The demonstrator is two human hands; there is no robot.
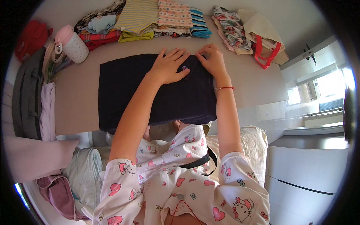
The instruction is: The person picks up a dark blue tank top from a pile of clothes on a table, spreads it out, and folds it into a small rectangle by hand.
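A dark navy garment (pixel 129 92) lies spread in a rough rectangle on the beige tabletop (pixel 76 107), its near edge hanging slightly over the table's front. My left hand (pixel 170 66) rests palm down on its upper part, fingers spread, the thumb beside a small coloured logo (pixel 184 68). At the garment's far right corner, my right hand (pixel 211 60) has its thumb and forefinger brought together at the edge of the cloth. How much fabric is between those fingertips is hidden.
Along the back stand folded clothes (pixel 137 17), a pink-lidded tumbler (pixel 71 43) and a floral garment (pixel 232 28). A canvas bag with red handles (pixel 261 36) sits at the right. A dark grey case (pixel 28 95) lines the left side. White drawers (pixel 303 174) stand at lower right.
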